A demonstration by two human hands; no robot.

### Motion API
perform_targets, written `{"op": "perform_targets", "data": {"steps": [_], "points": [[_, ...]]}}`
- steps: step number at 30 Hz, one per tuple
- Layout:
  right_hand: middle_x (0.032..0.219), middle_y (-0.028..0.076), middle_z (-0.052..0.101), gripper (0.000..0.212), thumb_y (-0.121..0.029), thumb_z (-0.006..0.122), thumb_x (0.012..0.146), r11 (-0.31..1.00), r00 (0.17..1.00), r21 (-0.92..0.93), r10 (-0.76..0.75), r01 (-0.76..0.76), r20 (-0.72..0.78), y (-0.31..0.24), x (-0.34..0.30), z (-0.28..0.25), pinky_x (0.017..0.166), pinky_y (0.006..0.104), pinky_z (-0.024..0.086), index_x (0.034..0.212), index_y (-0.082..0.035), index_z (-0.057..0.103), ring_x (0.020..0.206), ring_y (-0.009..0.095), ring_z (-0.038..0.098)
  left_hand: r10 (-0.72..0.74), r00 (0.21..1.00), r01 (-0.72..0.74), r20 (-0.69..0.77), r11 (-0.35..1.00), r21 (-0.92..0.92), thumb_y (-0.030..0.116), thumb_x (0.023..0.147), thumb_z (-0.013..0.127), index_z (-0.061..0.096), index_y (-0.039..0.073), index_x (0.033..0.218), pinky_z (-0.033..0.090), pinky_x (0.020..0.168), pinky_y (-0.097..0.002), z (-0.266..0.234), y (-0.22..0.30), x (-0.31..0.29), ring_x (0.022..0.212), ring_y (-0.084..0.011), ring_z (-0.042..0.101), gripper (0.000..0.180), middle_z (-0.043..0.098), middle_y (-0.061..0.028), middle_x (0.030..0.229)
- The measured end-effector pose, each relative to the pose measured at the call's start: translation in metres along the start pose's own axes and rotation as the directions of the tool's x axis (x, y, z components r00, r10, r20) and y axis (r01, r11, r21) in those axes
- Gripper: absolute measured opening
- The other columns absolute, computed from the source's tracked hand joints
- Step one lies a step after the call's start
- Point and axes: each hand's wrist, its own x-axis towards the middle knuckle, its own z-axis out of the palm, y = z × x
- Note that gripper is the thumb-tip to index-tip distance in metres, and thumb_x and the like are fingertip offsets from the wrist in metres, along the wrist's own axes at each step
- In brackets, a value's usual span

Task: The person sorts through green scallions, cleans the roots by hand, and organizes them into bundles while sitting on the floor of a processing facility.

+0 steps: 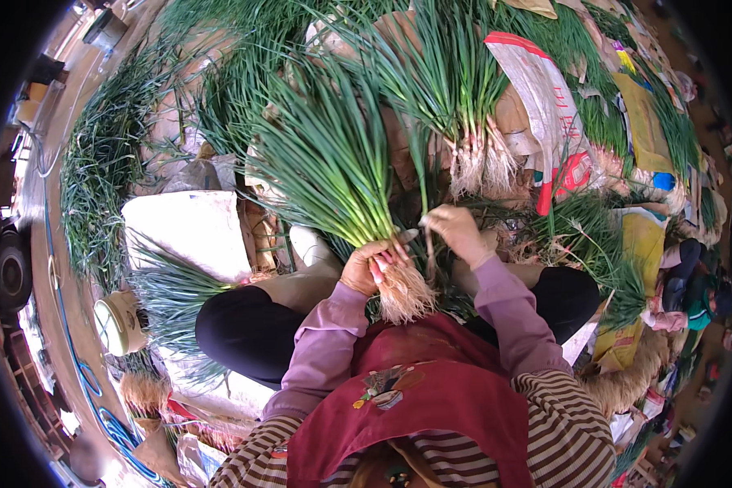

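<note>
Head view: I see the left hand [364, 267] clasping the onion bunch [342, 175] just above its roots [405, 294], probably to keep them level, while the right hand [461, 233] pinches one stalk [423, 183] beside it.

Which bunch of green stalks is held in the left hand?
The large middle bunch, its pale roots pointing toward the red apron. The left hand grips its base; the upper-right bunch and the one beside the left knee lie unheld.

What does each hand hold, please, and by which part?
Left hand: green onion bunch, by stem bases above the roots. Right hand: one onion, by its stem.
</note>
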Motion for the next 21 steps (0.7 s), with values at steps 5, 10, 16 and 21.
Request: {"op": "perform_targets", "data": {"steps": [5,10,16,21], "points": [[0.093,0.007,0.062,0.033,-0.034,0.057,0.088,0.986,0.985,-0.141,0.069,-0.091,-0.156,-0.010,0.012,0.004,0.069,0.0278,0.044,0.098,-0.003,0.063,0.076,0.014,0.053,-0.028,1.000,0.028,-0.002,1.000,0.012,0.014,0.076,0.055,0.053,-0.006,0.110,0.049,0.081,-0.0449,-0.028,-0.009,0.008,0.074,-0.0297,0.061,0.040,0.062,-0.0229,0.092],[0.125,0.016,0.048,0.066,-0.041,0.060,0.084,0.991,0.883,0.126,-0.015,-0.050,0.470,-0.015,0.026,0.012,0.073,0.0276,0.048,0.133,-0.002,0.037,0.084,0.015,0.055,0.002,1.000,-0.002,-0.011,1.000,0.005,0.015,0.076,0.057,0.059,-0.006,0.079,0.050,0.078,-0.0453,-0.046,-0.008,0.008,0.070,-0.0296,0.061,0.021,0.063,-0.0200,0.079],[0.063,-0.001,0.055,0.024,-0.026,0.060,0.087,0.946,0.572,-0.105,0.271,-0.306,0.774,-0.009,0.002,-0.004,0.051,0.0211,0.035,0.083,-0.002,0.064,0.055,0.006,0.045,0.021,0.995,-0.017,-0.099,0.999,0.039,0.014,0.074,0.061,0.059,-0.003,0.065,0.052,0.065,-0.0343,-0.018,-0.002,0.004,0.063,-0.0261,0.061,0.020,0.063,-0.0155,0.070],[0.059,-0.002,0.052,0.024,-0.019,0.053,0.090,0.908,0.828,0.277,0.121,-0.315,0.547,-0.054,-0.010,-0.014,0.045,0.0212,0.032,0.080,0.000,0.064,0.049,0.004,0.041,0.099,0.995,-0.099,0.024,0.995,0.032,0.018,0.079,0.053,0.055,-0.001,0.055,0.051,0.069,-0.0370,-0.037,-0.005,0.005,0.067,-0.0300,0.061,0.030,0.060,-0.0182,0.064]]}}
